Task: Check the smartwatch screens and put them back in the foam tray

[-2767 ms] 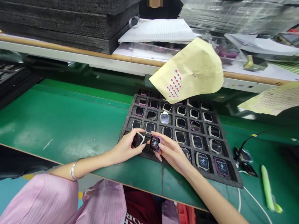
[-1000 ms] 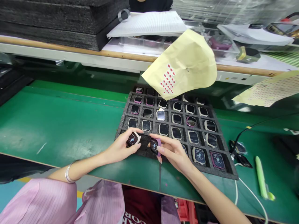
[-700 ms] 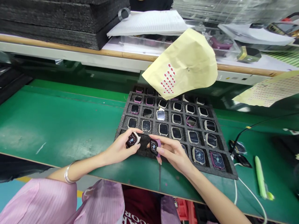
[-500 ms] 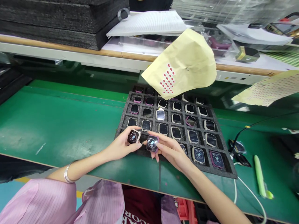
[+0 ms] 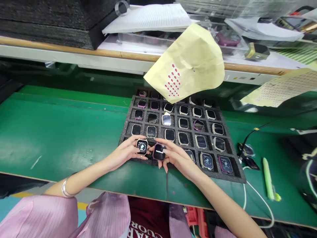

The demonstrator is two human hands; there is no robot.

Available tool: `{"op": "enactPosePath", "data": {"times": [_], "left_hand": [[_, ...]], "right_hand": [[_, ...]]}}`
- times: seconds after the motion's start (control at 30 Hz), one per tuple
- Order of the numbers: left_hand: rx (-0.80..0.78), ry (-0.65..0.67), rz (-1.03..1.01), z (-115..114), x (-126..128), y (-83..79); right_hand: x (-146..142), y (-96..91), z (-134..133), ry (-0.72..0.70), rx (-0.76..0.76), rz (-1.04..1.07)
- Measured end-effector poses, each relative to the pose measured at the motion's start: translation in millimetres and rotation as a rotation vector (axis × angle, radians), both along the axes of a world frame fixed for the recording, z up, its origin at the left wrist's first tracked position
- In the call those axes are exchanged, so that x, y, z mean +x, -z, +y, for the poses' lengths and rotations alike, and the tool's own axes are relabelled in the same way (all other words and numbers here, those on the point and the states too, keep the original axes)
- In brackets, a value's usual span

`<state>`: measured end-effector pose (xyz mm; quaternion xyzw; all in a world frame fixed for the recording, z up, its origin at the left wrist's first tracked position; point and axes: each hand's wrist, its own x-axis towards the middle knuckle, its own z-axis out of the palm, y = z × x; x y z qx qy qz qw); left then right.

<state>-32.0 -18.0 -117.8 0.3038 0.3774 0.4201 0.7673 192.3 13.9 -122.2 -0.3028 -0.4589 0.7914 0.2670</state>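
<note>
My left hand (image 5: 127,152) grips a light-framed smartwatch (image 5: 142,146), its lit screen showing a dial-like picture and my thumb at its lower left edge. Close beside it, my right hand (image 5: 177,155) holds a purple-framed smartwatch (image 5: 159,151) with white lettering on a dark screen; the thumb lies on the right side of the glass. Both watches are strapless and held over the front edge of a black foam tray (image 5: 241,178). Its compartments hold rows of watch heads in light and purple frames. Two in the front row, a light one (image 5: 206,161) and a purple one (image 5: 225,164), have lit screens.
A yellow sheet with red arrow stickers (image 5: 188,62) hangs from the shelf over the tray's back. Right of the tray lie a white cable (image 5: 260,195), a light green pen-like object (image 5: 267,178) and dark small items. Black foam blocks (image 5: 47,26) and papers (image 5: 148,19) crowd the shelf.
The left watch has turned to face up more, and my left thumb has shifted onto its edge. The right watch's screen went from a picture to white lettering. The whole view has shifted slightly.
</note>
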Motion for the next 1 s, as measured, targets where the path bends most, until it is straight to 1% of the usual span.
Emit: {"op": "enactPosePath", "data": {"times": [0.27, 0.4, 0.67, 0.83, 1.0], "left_hand": [[0.077, 0.022, 0.039, -1.3, 1.4, 7.1], [0.113, 0.012, 0.061, -1.5, 1.7, 7.7], [0.152, -0.016, 0.129, -0.9, 5.1, 3.1], [0.183, -0.022, 0.134, -0.8, 5.8, 5.6], [0.181, -0.022, 0.170, -0.4, 5.1, 7.2]], "right_hand": [[0.8, 2.6, -0.7, 0.045, 0.159, -0.065], [2.4, 2.3, -0.9, 0.053, 0.157, -0.086], [1.4, 1.6, -0.9, 0.071, 0.148, -0.068], [3.2, 4.0, 0.0, 0.059, 0.153, -0.054], [4.3, 4.0, -0.2, 0.045, 0.170, -0.068]]}}
